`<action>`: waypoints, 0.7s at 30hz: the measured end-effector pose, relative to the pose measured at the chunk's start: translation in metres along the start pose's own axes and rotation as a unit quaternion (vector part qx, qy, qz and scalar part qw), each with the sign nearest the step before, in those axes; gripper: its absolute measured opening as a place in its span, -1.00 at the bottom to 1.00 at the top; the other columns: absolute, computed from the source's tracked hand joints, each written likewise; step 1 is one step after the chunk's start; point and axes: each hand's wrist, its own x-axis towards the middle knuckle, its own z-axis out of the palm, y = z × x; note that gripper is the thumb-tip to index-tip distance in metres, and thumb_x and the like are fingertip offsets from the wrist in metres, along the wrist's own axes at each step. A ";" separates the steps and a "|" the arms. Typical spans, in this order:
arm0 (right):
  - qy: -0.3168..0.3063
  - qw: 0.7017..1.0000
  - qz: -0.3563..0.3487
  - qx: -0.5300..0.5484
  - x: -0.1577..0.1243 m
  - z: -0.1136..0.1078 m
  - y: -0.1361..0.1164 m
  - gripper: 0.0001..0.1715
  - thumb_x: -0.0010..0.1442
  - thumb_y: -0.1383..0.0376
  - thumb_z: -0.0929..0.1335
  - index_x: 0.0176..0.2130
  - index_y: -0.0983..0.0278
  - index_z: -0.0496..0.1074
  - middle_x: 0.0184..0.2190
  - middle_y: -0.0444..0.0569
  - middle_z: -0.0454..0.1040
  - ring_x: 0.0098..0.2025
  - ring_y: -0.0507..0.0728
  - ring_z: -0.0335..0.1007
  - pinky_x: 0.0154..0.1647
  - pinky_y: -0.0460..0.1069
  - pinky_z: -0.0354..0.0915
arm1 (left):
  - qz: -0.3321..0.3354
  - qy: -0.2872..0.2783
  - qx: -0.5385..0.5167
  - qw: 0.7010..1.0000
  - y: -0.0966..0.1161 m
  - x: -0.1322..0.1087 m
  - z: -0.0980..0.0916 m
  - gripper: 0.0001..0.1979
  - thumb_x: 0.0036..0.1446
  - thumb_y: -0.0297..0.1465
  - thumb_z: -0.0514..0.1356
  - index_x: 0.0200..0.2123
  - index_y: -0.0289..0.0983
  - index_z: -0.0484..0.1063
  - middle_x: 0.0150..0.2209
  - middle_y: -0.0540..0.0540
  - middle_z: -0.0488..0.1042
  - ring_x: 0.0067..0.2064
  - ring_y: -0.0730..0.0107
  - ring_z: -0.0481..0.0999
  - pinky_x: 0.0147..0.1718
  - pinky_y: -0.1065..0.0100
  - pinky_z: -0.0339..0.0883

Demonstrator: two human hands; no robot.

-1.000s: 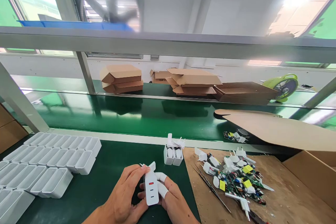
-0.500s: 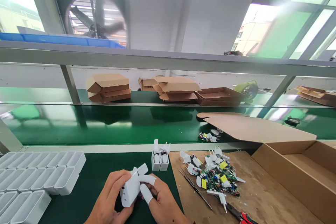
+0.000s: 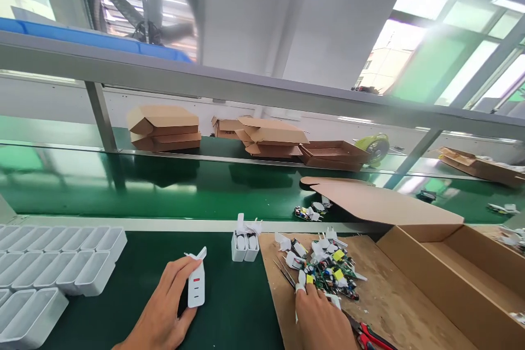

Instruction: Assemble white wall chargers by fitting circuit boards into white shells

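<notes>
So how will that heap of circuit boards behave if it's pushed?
The heap of circuit boards would probably spread rather than slide as one, since its pieces lie jumbled and overlapping. The boards look stiff but perhaps fragile, with components exposed. White pieces mixed in might get dragged along.

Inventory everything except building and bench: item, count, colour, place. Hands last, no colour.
housing: 1, white, lower middle
cases: many, white, lower left
filled cases: 2, white, below centre
board: 1, brown, lower right
parts pile: 1, mixed, on board
tweezers: count unclear, dark, left of pile
pliers: 1, red and black, below pile
open box: 1, brown, right of board
cardboard sheet: 1, tan, beyond pile
belt: 1, green, across middle
loose parts: several, mixed, on belt
boxes: several, brown, far shelf
small fan: 1, green, far shelf
wall fan: 1, dark, top left
tray: 1, blue, top left
left hand: 1, gripping housing
right hand: 1, at pile
</notes>
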 end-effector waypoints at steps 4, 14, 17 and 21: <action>0.026 0.999 -0.024 -0.033 0.000 0.001 0.000 -0.71 0.03 0.57 0.32 -0.37 0.21 0.47 -0.18 0.13 0.65 -0.13 0.33 0.64 -0.19 0.10 0.48 | -0.019 -0.013 -0.019 1.000 0.001 0.006 -0.007 -0.42 0.28 -0.52 0.13 0.33 -0.03 0.22 0.25 -0.23 0.42 0.27 -0.06 0.45 0.18 -0.08 0.50; 0.154 0.938 -0.108 0.291 0.018 -0.066 -0.050 -0.55 0.28 0.33 0.27 0.13 0.13 0.45 -0.29 -0.09 0.65 -0.32 0.14 0.65 -0.30 -0.04 0.54 | 0.018 -0.033 -0.022 0.999 0.009 0.011 -0.016 -0.35 0.22 -0.58 0.16 0.32 -0.03 0.18 0.22 -0.24 0.41 0.24 -0.03 0.49 0.14 -0.04 0.55; 0.119 0.925 -0.137 0.334 0.018 -0.064 -0.065 -0.60 0.28 0.35 0.27 0.05 0.15 0.50 -0.29 -0.08 0.63 -0.35 0.10 0.61 -0.27 -0.06 0.54 | 0.016 -0.032 -0.029 0.999 0.008 0.011 -0.015 -0.35 0.21 -0.59 0.16 0.32 -0.04 0.21 0.22 -0.24 0.40 0.24 -0.01 0.48 0.17 -0.03 0.52; -0.009 0.914 -0.144 0.380 0.019 -0.063 -0.072 -0.75 0.29 0.34 0.30 -0.16 0.12 0.57 -0.27 -0.12 0.62 -0.31 0.09 0.59 -0.25 -0.07 0.53 | 0.016 -0.026 -0.047 0.998 0.006 0.011 -0.012 -0.33 0.19 -0.62 0.15 0.32 -0.06 0.22 0.22 -0.24 0.37 0.25 0.01 0.46 0.18 0.03 0.50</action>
